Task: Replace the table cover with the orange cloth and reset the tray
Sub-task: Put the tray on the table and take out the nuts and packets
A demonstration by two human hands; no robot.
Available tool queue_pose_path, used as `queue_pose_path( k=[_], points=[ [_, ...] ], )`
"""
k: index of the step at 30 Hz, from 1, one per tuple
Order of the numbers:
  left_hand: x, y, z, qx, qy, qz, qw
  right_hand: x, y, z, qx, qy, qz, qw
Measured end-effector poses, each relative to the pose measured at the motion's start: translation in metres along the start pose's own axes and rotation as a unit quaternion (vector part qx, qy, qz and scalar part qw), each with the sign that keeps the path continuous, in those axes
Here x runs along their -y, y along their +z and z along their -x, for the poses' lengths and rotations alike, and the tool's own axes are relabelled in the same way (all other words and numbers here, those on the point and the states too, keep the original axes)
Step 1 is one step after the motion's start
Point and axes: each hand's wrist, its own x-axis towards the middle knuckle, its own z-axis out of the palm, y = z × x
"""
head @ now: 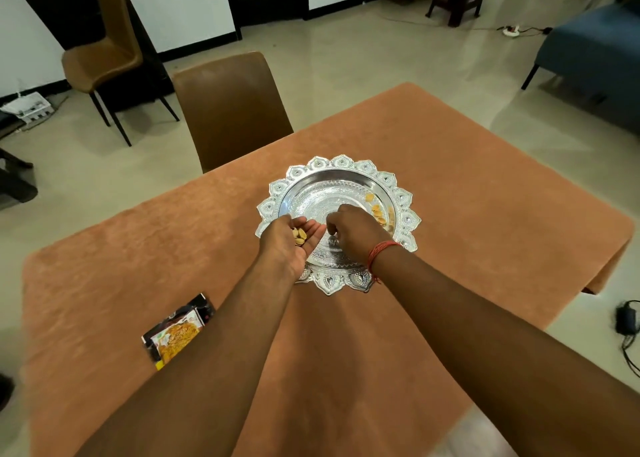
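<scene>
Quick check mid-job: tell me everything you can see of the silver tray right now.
The silver tray is round, shiny embossed metal by its look, with a scalloped petal rim. It lies flat on the orange cloth, mid-table. A few yellowish snack pieces lie along its right inner side. The left hand, cupping more pieces, and the right hand are over its near half.

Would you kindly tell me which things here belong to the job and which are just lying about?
Job: orange cloth, silver tray, small pale snack pieces, left hand, right hand.
Lying about: snack packet, brown chair, blue sofa.
</scene>
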Motion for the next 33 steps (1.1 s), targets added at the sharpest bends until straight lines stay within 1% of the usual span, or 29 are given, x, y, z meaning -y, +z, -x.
queue_pose_path(
  k=[2, 5, 7, 9, 11, 13, 14, 15, 17, 18, 19, 21, 25, 28, 31, 33],
  points=[
    [0.001, -0.001, 0.001, -0.001, 0.0, 0.003, 1.0, 0.001, -0.004, -0.002, -0.009, 0.04, -0.068, 0.997],
    [0.003, -0.002, 0.001, 0.002, -0.004, 0.004, 1.0, 0.012, -0.023, -0.002, -0.06, 0.089, -0.194, 0.975],
    [0.004, -0.001, 0.002, 0.005, -0.004, 0.001, 1.0, 0.026, -0.038, -0.001, -0.063, 0.07, -0.266, 0.959],
    [0.005, 0.0, 0.004, 0.014, -0.011, 0.005, 1.0, 0.038, -0.051, 0.0, -0.031, 0.018, -0.297, 0.954],
    [0.005, 0.0, 0.007, 0.026, -0.024, 0.023, 0.999, 0.039, -0.059, 0.0, -0.012, -0.005, -0.275, 0.961],
    [0.005, -0.001, 0.009, 0.032, -0.032, 0.037, 0.998, 0.025, -0.063, 0.0, -0.053, 0.003, -0.204, 0.978],
    [0.004, -0.003, 0.009, 0.03, -0.033, 0.037, 0.998, 0.013, -0.064, 0.002, -0.063, 0.021, -0.141, 0.988],
    [0.004, -0.004, 0.01, 0.027, -0.032, 0.033, 0.999, 0.0, -0.063, 0.003, -0.046, 0.045, -0.067, 0.996],
    [0.001, -0.008, 0.012, 0.023, -0.026, 0.027, 0.999, -0.019, -0.058, 0.011, 0.052, 0.1, 0.06, 0.992],
    [0.0, -0.01, 0.012, 0.021, -0.023, 0.028, 0.999, -0.022, -0.055, 0.016, 0.096, 0.114, 0.101, 0.984],
    [-0.001, -0.011, 0.012, 0.019, -0.022, 0.028, 0.999, -0.022, -0.05, 0.021, 0.118, 0.113, 0.123, 0.979],
    [-0.001, -0.013, 0.012, 0.013, -0.021, 0.025, 0.999, -0.017, -0.041, 0.028, 0.113, 0.097, 0.133, 0.98],
    [0.002, -0.014, 0.016, 0.012, -0.019, 0.015, 1.0, -0.002, -0.026, 0.036, 0.055, 0.051, 0.13, 0.989],
    [0.004, -0.015, 0.018, 0.011, -0.014, 0.011, 1.0, 0.003, -0.021, 0.036, 0.042, 0.02, 0.117, 0.992],
    [0.005, -0.016, 0.02, 0.01, -0.009, 0.005, 1.0, -0.001, -0.022, 0.031, 0.024, 0.026, 0.078, 0.996],
    [0.006, -0.015, 0.021, 0.013, -0.007, 0.003, 1.0, -0.001, -0.025, 0.026, -0.007, 0.06, 0.011, 0.998]
  ],
)
